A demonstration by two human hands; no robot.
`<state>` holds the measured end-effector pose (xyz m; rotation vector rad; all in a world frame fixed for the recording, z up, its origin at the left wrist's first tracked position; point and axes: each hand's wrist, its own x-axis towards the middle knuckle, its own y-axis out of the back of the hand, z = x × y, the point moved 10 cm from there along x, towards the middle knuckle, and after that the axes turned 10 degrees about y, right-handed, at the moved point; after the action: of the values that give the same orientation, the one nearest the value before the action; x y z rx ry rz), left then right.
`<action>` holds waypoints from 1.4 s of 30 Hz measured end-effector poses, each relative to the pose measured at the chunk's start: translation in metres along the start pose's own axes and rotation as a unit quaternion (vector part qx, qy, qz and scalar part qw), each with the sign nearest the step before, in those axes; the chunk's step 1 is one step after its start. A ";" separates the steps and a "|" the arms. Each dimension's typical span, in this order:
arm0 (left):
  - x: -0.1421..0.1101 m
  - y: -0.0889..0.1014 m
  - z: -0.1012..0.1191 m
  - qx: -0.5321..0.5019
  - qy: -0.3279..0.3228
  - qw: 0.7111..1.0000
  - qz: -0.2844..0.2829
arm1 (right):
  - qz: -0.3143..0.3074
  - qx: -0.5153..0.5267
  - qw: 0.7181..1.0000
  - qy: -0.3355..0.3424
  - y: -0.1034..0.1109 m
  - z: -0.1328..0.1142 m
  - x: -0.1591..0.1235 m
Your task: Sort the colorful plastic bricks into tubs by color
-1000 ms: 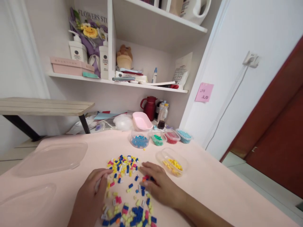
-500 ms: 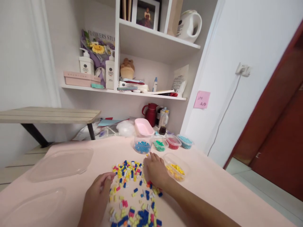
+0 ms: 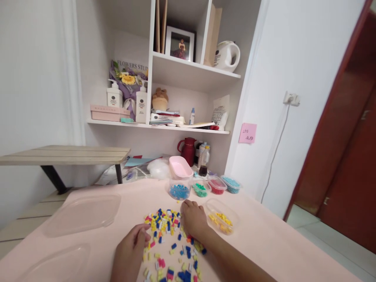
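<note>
bricks (image 3: 163,222) in dozens lie near five clear tubs (image 3: 216,206)

Right hand (image 3: 194,217), center frame, is covering whatever's under its palm; can't tell if it's gripping. Left hand (image 3: 132,248) is hiding its inner side, grip unclear. Bottom edge is cropping loose bricks (image 3: 163,222) and lower-left clear lid (image 3: 60,268). Pink note (image 3: 247,133), right, is showing writing too small to read.

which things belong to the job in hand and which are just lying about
Likely part of it:
loose toy bricks
tub of yellow bricks
tub of blue pieces
tub of green pieces
tub of red pieces
tub of light-blue pieces

Apparently just lying about:
dark-red jug
purple-wrapped bouquet
framed photo
pink sticky note
</note>
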<state>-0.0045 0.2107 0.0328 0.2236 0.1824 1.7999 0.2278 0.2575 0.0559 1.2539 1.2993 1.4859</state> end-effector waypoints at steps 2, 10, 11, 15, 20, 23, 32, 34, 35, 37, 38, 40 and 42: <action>0.001 -0.002 -0.004 0.003 0.001 1.000 -0.007 | 0.001 -0.001 1.000 0.000 0.001 0.000 -0.002; -0.002 -0.003 0.003 0.014 0.010 1.000 -0.026 | 0.012 0.014 1.000 0.021 0.017 0.000 0.009; -0.003 -0.003 0.005 0.014 0.011 0.999 -0.027 | 0.011 0.011 1.000 0.024 0.019 0.000 0.013; -0.006 -0.003 0.009 0.021 0.012 0.999 -0.024 | 0.003 -0.003 0.999 0.046 0.025 -0.007 0.029; -0.008 -0.007 0.008 0.017 -0.002 0.999 -0.036 | -0.010 -0.014 0.998 0.066 0.021 -0.020 0.041; -0.007 -0.009 0.003 0.017 0.001 0.999 -0.029 | -0.011 -0.017 0.998 0.061 0.016 -0.022 0.045; -0.011 -0.008 0.011 0.013 -0.002 0.999 -0.037 | 0.012 0.006 0.999 0.036 0.030 -0.012 0.028; -0.011 -0.004 0.012 0.013 -0.006 1.000 -0.026 | 0.028 0.017 0.999 0.032 0.046 -0.002 0.012; -0.011 -0.003 0.011 0.013 -0.006 1.000 -0.022 | 0.038 0.022 0.999 0.026 0.055 0.006 0.002; -0.009 -0.001 0.008 0.009 0.000 1.000 -0.013 | 0.082 0.038 0.996 0.007 0.077 0.030 -0.018; -0.007 0.000 0.006 0.007 0.003 1.000 -0.008 | 0.089 0.034 0.995 -0.021 0.083 0.048 -0.029; -0.005 0.004 0.004 0.008 0.008 1.000 0.009 | 0.085 0.013 0.992 -0.088 0.087 0.085 -0.048; -0.005 0.009 0.004 0.010 0.015 0.999 0.026 | 0.071 -0.010 0.987 -0.143 0.082 0.117 -0.063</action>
<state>-0.0104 0.2038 0.0389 0.2173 0.2171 1.8553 0.3589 0.2076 0.1241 1.5111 1.0206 1.3510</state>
